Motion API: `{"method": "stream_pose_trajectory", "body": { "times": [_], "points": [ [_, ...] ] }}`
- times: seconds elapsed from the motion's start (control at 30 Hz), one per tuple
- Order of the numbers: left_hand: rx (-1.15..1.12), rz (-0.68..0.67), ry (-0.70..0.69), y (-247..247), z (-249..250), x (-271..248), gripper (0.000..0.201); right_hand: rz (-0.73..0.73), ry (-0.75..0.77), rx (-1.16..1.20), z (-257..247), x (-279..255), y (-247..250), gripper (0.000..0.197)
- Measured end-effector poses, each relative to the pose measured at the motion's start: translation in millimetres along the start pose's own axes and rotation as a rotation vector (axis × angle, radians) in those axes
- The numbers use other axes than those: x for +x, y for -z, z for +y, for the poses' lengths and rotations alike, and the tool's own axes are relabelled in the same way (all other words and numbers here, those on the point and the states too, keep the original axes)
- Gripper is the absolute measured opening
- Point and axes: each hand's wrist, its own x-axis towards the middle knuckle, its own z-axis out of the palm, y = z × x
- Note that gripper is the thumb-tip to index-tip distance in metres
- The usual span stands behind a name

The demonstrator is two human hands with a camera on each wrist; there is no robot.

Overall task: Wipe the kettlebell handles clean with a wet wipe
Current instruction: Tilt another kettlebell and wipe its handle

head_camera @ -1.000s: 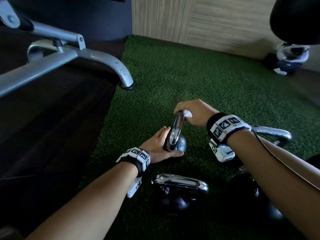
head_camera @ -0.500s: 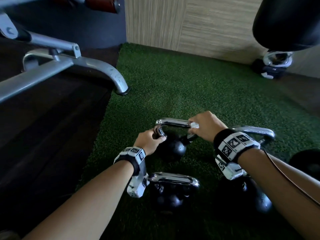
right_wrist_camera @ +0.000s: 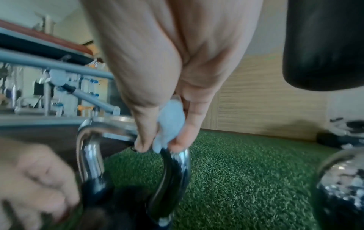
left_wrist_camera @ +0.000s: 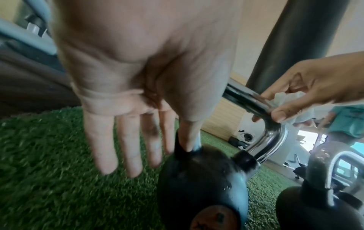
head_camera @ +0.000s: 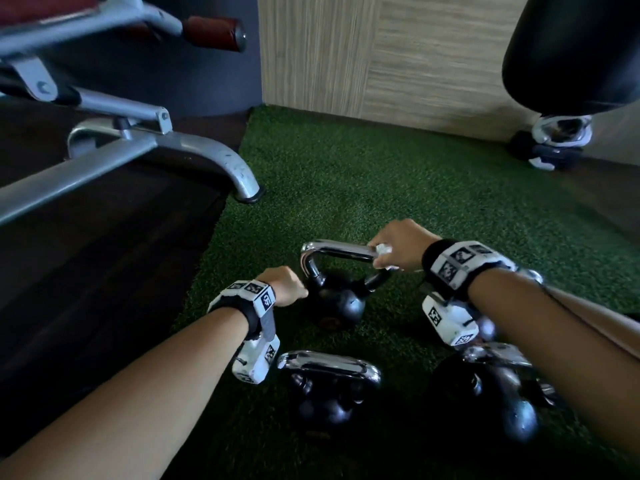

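A black kettlebell (head_camera: 334, 303) with a chrome handle (head_camera: 337, 250) stands upright on the green artificial turf (head_camera: 398, 188), in the middle of the head view. The right hand (head_camera: 398, 245) is at the right end of this handle, where the top bar bends down, and its fingers (right_wrist_camera: 192, 124) and thumb are curled around a crumpled white wet wipe (right_wrist_camera: 170, 124), which they press against the chrome. The left hand (head_camera: 285, 285) is at the left side of the kettlebell; in the left wrist view its fingers (left_wrist_camera: 128, 140) are straight and a little apart, gripping nothing, and the thumb tip touches the black base of the left handle post. A second kettlebell (head_camera: 325, 389) stands nearer to the person, just below the left wrist, also with a chrome handle. A third kettlebell (head_camera: 498, 396) stands near on the right, partly hidden under the right forearm. At the far left, the grey metal frame of a gym bench (head_camera: 145, 147) rests with one foot at the edge of the turf, on a dark floor. At the far right, a black punching bag (head_camera: 571, 53) hangs in front of the wood-pattern wall (head_camera: 381, 57), and under it lies another chrome and black weight (head_camera: 554, 140), too small to tell more.
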Motion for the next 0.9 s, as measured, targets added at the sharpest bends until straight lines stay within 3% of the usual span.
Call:
{"method": "stream_pose_trajectory", "body": {
  "times": [0.27,0.4,0.53,0.6,0.77,0.9],
  "points": [
    [0.235,-0.058,-0.229,54.9,59.9,-72.4,0.025,0.300,-0.119,0.450,109.5,-95.3,71.7,0.026],
    [0.160,-0.220,-0.229,66.0,129.4,-95.9,0.015,0.253,-0.170,0.497,169.9,-131.9,68.2,0.024],
    [0.219,-0.192,-0.218,38.7,188.3,-76.9,0.016,0.148,-0.138,0.387,208.9,-152.4,53.1,0.036],
    [0.226,-0.148,-0.193,17.8,205.7,-53.6,0.019,0.201,-0.117,0.493,226.3,-156.3,42.9,0.037],
    [0.121,-0.003,-0.075,-23.4,230.6,-3.8,0.039,0.412,-0.176,0.638,257.2,-158.3,19.8,0.016],
    [0.088,0.038,-0.026,-48.0,215.3,22.4,0.055,0.436,-0.222,0.719,263.4,-154.6,10.8,0.025]
  ]
}}
